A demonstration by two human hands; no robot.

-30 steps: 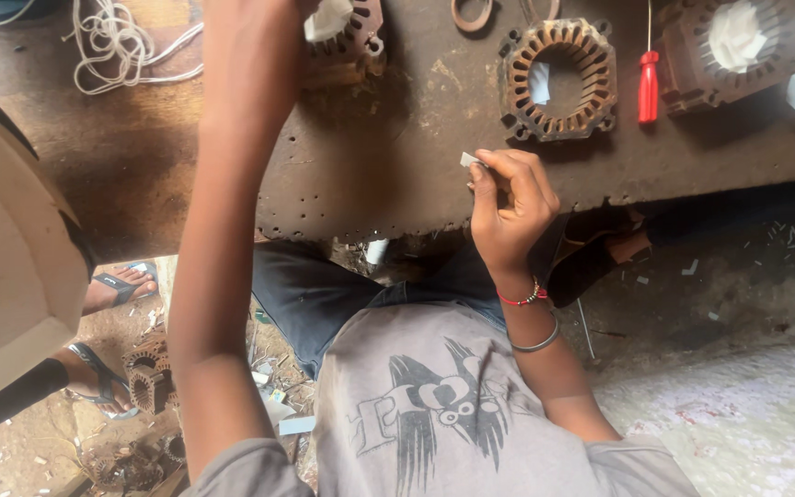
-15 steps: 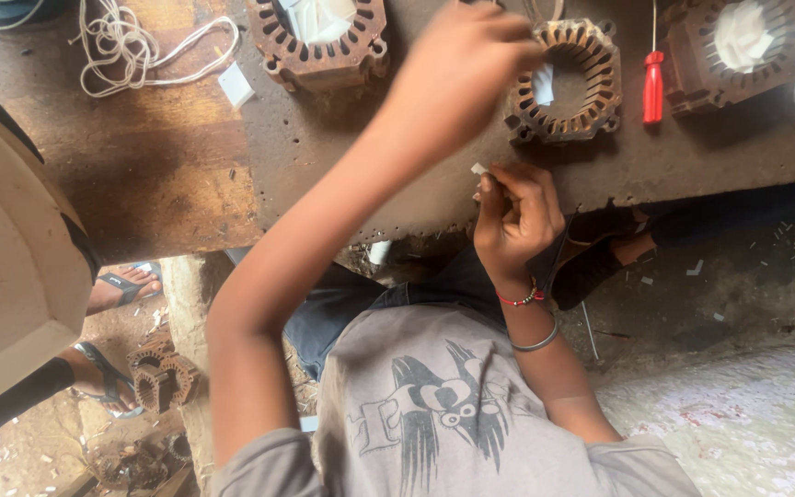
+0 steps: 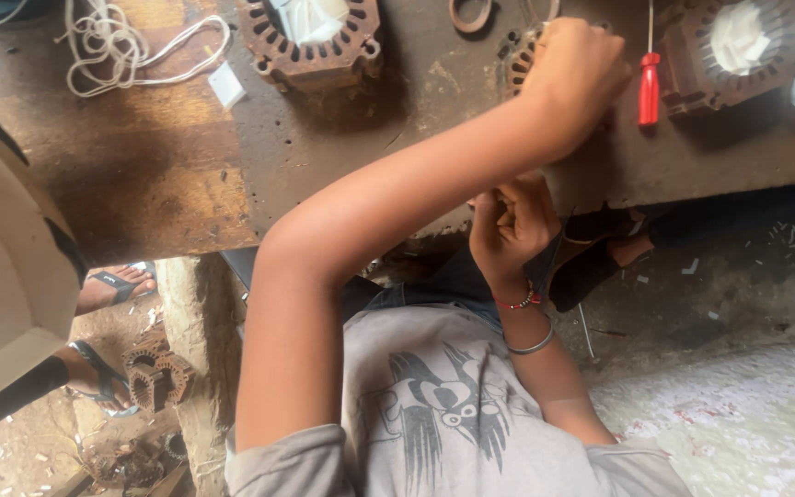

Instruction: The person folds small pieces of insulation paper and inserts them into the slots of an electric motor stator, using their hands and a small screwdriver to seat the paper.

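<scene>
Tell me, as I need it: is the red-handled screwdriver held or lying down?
Lying down: the screwdriver rests flat on the bench, just beside the left hand, which is on a stator instead.

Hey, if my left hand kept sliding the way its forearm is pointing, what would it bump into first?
Probably the red-handled screwdriver, lying just beyond the left hand on the workbench. The hand already rests over a rusty stator ring. Heights are hard to judge, so it might pass above.
</scene>
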